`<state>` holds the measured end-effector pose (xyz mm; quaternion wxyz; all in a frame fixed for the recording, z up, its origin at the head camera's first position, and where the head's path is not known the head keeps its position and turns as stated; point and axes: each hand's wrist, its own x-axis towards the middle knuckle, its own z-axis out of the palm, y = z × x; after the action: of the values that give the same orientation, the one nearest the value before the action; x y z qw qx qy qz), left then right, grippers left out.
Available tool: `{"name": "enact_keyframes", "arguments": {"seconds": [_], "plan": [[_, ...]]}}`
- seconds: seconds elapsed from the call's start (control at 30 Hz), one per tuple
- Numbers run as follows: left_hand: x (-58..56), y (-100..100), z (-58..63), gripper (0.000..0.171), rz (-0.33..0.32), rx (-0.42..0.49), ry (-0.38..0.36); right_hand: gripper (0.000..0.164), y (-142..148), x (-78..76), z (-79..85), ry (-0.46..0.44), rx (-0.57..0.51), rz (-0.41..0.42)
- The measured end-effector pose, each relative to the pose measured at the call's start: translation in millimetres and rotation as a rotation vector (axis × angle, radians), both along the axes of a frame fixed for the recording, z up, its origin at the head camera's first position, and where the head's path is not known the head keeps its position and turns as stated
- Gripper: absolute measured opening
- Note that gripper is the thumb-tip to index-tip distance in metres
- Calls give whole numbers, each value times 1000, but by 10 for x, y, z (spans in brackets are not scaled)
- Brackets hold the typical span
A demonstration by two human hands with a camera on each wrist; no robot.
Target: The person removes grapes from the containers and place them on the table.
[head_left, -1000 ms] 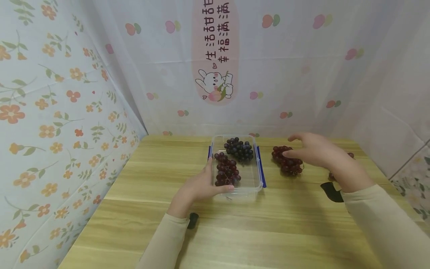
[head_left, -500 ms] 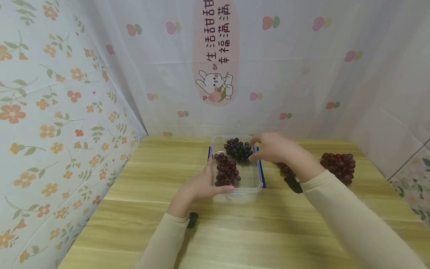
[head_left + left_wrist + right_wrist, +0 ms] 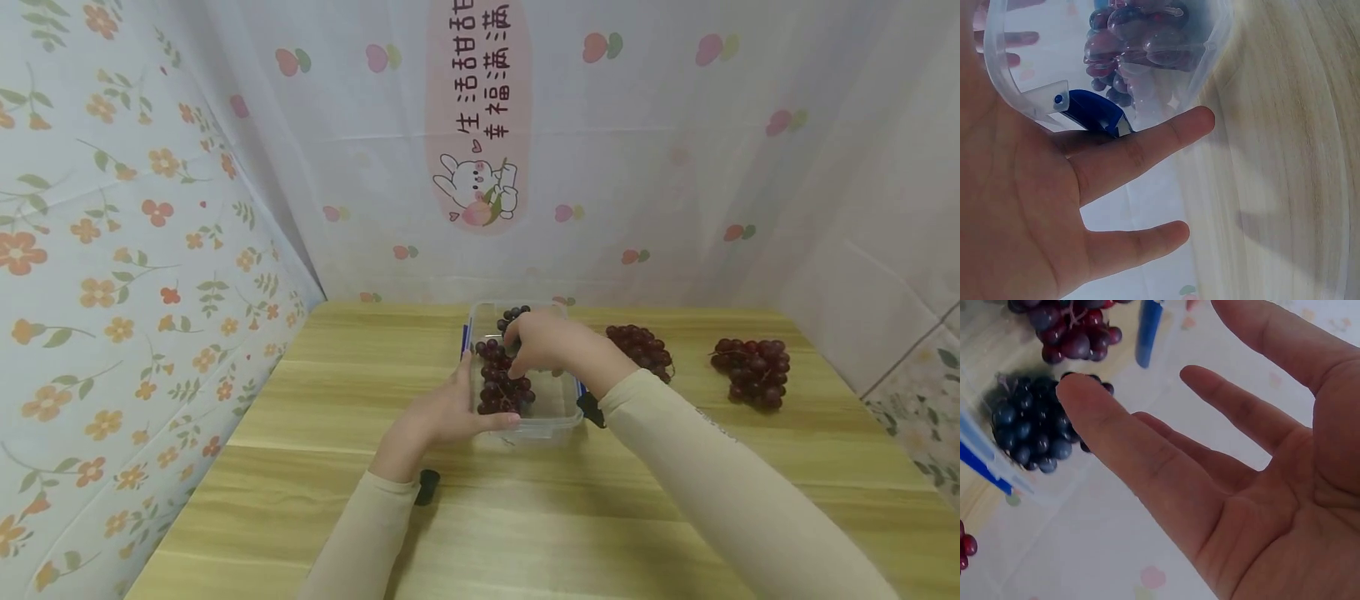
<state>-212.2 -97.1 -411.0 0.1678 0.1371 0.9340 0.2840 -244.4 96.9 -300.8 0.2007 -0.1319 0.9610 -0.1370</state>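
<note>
A clear plastic container with blue clips stands mid-table. It holds a red grape bunch in front and a dark bunch behind. My left hand rests against its near left corner, thumb along the front edge and fingers straight on the side wall. In the left wrist view those fingers lie by a blue clip, below the grapes. My right hand hovers over the container, partly hiding the dark bunch. The right wrist view shows this hand holding nothing, fingers spread above the dark bunch.
Two more red grape bunches lie on the wooden table right of the container. Patterned sheets wall in the left side and the back. The table's right edge runs close beyond the far bunch.
My right hand has swept left from above the bunch on the table to above the container. The left hand and the container have stayed put.
</note>
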Motion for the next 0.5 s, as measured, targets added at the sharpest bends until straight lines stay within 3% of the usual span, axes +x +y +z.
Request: {"name": "enact_keyframes", "arguments": {"seconds": [0.17,0.5], "plan": [[-8,12,-7,146,-1,-12,0,63,-114,-83,-124,-68,-7,-8],[-2,7,3,146,3,-22,18,42,-324,-280,-262,-142,123,13]]}}
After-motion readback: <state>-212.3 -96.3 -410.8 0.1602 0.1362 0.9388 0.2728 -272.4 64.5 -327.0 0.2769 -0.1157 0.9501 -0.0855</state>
